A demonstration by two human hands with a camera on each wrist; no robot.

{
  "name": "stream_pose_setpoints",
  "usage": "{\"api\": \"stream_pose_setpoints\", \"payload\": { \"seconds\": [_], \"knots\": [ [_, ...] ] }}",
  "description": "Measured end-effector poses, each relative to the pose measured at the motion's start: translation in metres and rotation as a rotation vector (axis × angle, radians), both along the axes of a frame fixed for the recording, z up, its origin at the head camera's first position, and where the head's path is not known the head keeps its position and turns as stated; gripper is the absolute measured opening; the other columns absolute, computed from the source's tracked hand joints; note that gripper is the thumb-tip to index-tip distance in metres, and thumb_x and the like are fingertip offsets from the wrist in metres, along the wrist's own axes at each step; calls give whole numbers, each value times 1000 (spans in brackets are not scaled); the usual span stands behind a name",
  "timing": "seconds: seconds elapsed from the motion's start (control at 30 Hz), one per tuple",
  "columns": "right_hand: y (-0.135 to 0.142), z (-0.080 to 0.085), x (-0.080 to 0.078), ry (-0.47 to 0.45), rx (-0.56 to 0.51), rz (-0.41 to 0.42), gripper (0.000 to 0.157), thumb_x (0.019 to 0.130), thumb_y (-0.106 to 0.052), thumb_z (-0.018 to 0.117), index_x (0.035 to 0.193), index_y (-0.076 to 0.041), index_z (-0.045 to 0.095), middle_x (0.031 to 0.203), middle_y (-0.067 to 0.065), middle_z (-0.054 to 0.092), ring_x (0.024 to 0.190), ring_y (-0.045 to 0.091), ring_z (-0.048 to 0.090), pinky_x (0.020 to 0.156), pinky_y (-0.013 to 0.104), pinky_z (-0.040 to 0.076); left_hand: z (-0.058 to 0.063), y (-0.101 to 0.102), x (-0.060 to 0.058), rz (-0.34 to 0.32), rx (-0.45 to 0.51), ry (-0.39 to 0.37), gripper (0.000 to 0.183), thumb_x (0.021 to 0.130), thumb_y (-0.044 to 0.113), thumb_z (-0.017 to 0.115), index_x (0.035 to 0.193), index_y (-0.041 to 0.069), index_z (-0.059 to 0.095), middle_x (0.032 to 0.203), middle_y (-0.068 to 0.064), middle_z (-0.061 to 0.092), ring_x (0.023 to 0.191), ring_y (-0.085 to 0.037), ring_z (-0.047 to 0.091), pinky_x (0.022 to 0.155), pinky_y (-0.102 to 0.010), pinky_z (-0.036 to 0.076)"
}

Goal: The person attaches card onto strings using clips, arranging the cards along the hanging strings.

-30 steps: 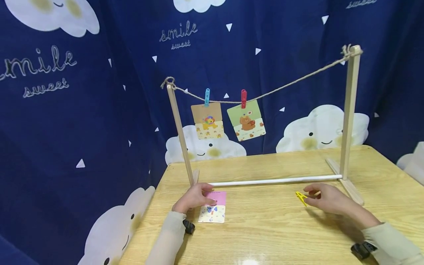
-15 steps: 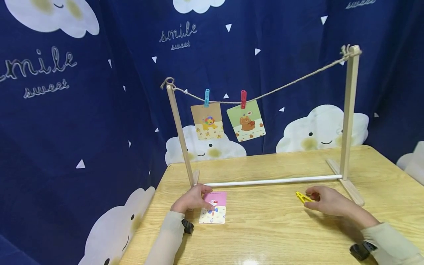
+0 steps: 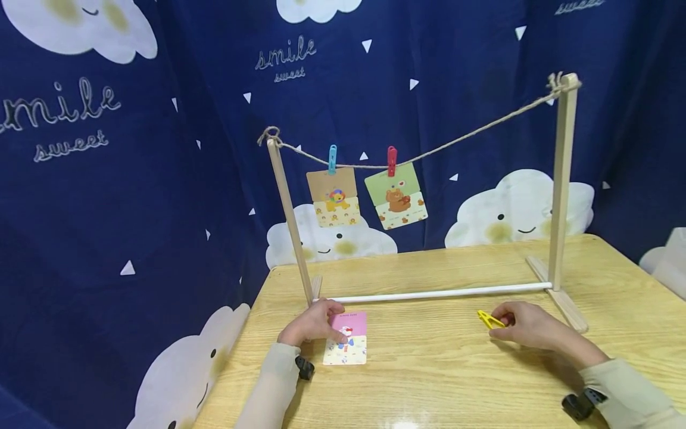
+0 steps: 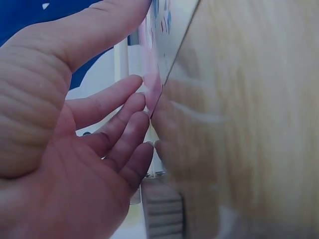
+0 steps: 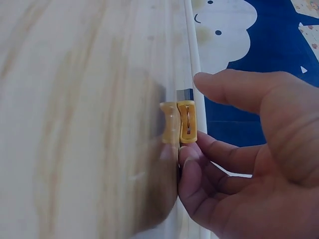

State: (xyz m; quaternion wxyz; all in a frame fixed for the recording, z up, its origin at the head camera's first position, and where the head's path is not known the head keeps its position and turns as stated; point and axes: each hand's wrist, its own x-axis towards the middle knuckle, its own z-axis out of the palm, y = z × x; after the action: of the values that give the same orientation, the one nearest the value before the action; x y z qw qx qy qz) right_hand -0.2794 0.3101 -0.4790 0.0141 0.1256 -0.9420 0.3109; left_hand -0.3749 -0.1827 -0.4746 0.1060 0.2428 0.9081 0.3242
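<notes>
Head view, left hand (image 3: pixel 311 323): thumb and fingers well parted, loosely bent; thumb over the pink card (image 3: pixel 352 347), fingertips by its far left edge. Contact uncertain; no grip shows.
Pink card: flat on the table (image 3: pixel 429 363), picture up; the hand likely straddles that edge because a flat card offers little else to catch.
Right hand (image 3: pixel 527 325): partly open, thumb clear of the yellow clip (image 5: pixel 188 119), other fingers curled behind it; touch unclear, no pinch seen.
Yellow clip: at the tabletop, between thumb and fingers.
White bar (image 3: pixel 439 294): low between left post (image 3: pixel 289 219) and right post (image 3: pixel 563 185), presumably bracing them.
String (image 3: pixel 485 127): tied to both post tops, sagging.
Blue clip (image 3: pixel 332 159), red clip (image 3: pixel 392 161): fasten lion card (image 3: pixel 336 201) and bear card (image 3: pixel 397 201) to the string, so both hang.
Curtain (image 3: pixel 214 119): behind everything.
</notes>
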Motion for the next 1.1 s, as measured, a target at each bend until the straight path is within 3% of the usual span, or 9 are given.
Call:
{"api": "stream_pose_setpoints", "payload": {
  "seconds": [0.43, 0.7, 1.1],
  "knots": [
    [2, -2, -2, -9, -34, 5, 34, 80, -27, 88, 97, -8, 66, 80, -2, 55, 70, 6, 48, 61, 23, 39, 1, 1, -1, -18, -2, 11, 68, 71, 19, 98, 128, -1, 65, 111, -9, 64, 95, -23, 56, 85, -35, 49],
    [0, -6, -2, 3, -7, -7, 37, 79, -31, 89, 97, -9, 65, 79, -3, 53, 68, 6, 46, 61, 24, 37, 0, 2, -2, -20, 35, -5, 60, 70, 16, 98, 119, 2, 68, 102, -8, 67, 85, -19, 57, 77, -33, 50],
    [0, -6, -2, 14, 2, -27, 36, 79, -31, 89, 95, -10, 65, 78, -3, 52, 69, 7, 46, 62, 24, 36, -1, 3, -2, 17, -1, 3, 62, 67, 22, 100, 117, 7, 67, 105, -4, 66, 92, -21, 59, 85, -36, 50]
  ]
}}
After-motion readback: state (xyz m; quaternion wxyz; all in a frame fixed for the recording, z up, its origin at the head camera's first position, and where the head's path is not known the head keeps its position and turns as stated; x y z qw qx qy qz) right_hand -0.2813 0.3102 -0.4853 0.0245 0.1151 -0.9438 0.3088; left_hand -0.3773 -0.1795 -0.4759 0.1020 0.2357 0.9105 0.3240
